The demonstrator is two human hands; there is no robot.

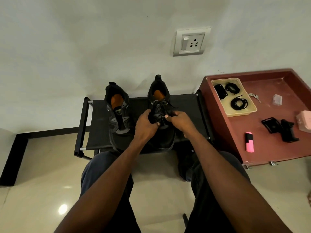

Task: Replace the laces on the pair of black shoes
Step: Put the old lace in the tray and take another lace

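Black shoes (159,105) on rack (99,132), right one near right edge. Our left hand (145,123) grips tongue; right hand (177,121) pinches lace (162,105). We judge lace limp, light; hold near tip.

Both shoes (117,111) are black with grey panels and orange insoles. At three o'clock, a maroon desk (272,148) carries a cream tray (252,113) of black laces (239,103) and a pink-and-black highlighter (249,142).
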